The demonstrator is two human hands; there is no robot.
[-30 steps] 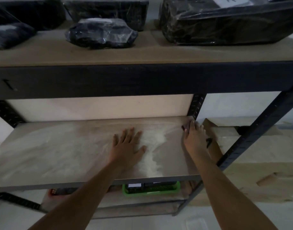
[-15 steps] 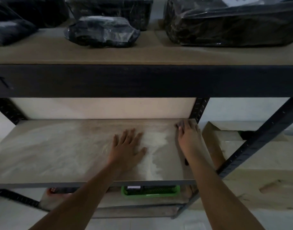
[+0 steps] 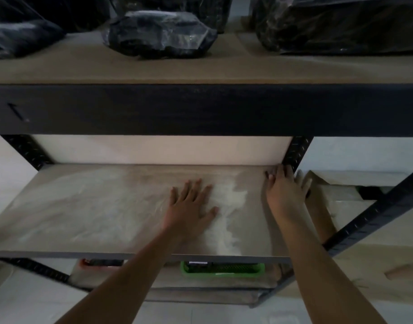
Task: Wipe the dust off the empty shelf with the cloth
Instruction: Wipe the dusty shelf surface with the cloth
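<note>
My left hand point(image 3: 189, 204) lies flat, fingers spread, on the dusty shelf point(image 3: 95, 206) — my right hand point(image 3: 282, 188) presses a barely visible dark cloth point(image 3: 268, 176) into the back right corner.

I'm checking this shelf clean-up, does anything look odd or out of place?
Yes: a pale dust streak still lies on the empty shelf between the left hand and right hand, and no cloth is clearly visible.
</note>
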